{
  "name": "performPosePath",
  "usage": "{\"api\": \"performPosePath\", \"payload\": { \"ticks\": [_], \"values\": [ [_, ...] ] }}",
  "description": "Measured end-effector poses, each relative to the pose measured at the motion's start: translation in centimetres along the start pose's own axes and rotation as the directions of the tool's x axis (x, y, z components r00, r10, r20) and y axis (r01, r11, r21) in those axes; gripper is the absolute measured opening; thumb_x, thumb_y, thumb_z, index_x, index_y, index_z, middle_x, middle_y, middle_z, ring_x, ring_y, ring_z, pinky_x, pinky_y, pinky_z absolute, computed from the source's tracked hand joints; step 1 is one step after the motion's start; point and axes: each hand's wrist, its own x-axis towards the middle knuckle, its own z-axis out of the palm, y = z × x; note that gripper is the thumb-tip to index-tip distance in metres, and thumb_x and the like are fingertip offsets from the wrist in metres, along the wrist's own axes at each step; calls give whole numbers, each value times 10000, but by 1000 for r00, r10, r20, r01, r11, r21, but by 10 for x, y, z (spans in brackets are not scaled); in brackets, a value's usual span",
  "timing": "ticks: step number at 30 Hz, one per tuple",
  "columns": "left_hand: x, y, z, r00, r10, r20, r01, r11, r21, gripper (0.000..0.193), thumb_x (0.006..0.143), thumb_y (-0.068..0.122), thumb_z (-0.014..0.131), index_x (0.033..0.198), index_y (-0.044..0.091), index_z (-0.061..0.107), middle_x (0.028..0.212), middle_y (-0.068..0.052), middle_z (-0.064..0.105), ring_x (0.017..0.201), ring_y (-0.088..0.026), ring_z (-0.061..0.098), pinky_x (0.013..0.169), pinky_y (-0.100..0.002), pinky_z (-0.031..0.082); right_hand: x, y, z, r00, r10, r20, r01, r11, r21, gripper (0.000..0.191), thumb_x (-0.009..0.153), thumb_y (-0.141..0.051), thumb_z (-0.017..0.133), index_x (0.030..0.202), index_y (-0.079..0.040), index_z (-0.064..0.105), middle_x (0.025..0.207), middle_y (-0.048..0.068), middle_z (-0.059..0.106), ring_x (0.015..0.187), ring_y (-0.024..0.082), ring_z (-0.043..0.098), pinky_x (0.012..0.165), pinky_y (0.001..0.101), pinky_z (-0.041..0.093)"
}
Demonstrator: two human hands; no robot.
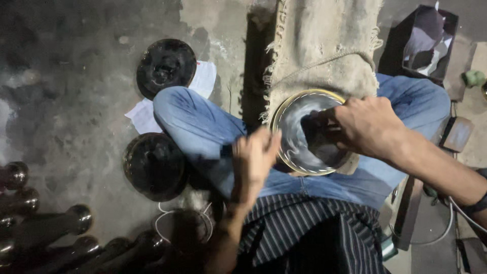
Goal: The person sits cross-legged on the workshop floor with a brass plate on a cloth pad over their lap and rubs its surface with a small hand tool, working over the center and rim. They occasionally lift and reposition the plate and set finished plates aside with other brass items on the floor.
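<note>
A round metal bowl [297, 133] with a brass-coloured rim rests on my lap, over my crossed legs in blue jeans [198, 127]. My left hand [255, 160] grips the bowl's near-left rim. Inside the bowl my right hand [366, 124] presses with closed fingers against the grey, smeared inner wall; what the fingers hold is hidden. A coarse burlap cloth [324, 45] lies on the floor just beyond the bowl.
Two dark round metal vessels [165, 67] [154, 165] sit on the concrete floor to my left, the far one on white paper [203, 81]. Several dark metal pieces [45, 228] lie at lower left. A dark box [426, 38] stands at upper right, a white cable [441, 233] at right.
</note>
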Motion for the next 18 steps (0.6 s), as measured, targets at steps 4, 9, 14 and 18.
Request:
{"api": "performPosePath", "payload": {
  "ticks": [4, 9, 14, 18],
  "values": [
    [-27, 5, -5, 925, -267, 270, 338, 902, -267, 349, 963, 458, 615, 888, 141, 740, 717, -85, 760, 644, -269, 776, 613, -402, 577, 0, 0, -2, 1000, 3, -6, -3, 1000, -9, 423, 765, -476, 835, 981, -124, 743, 890, 126, 750, 855, 327, 754, 716, 445, 620],
    [18, 2, -11, 998, -67, 4, 67, 998, 0, 384, 890, 484, 711, 1051, 142, 776, 811, -127, 772, 731, -361, 723, 651, -474, 518, -1, -3, -9, 1000, 3, 1, -3, 999, 38, 416, 752, -426, 831, 1117, -252, 734, 914, 122, 754, 885, 335, 747, 752, 458, 616],
    [64, 7, -1, 989, 147, -20, -147, 988, -49, 314, 925, 419, 710, 958, 110, 754, 880, -119, 759, 793, -375, 720, 670, -475, 531, -3, -5, -13, 1000, 25, -5, -24, 999, 39, 532, 746, -440, 847, 1237, -307, 689, 924, 109, 758, 895, 320, 750, 744, 452, 614],
    [46, -1, -4, 992, 122, 0, -121, 985, -124, 260, 918, 377, 720, 883, 123, 761, 764, -113, 740, 703, -350, 725, 624, -443, 542, -1, -5, -13, 997, 37, 67, -41, 997, 61, 459, 776, -395, 841, 1207, -304, 712, 943, 99, 762, 902, 310, 762, 756, 441, 620]
  ]
}}
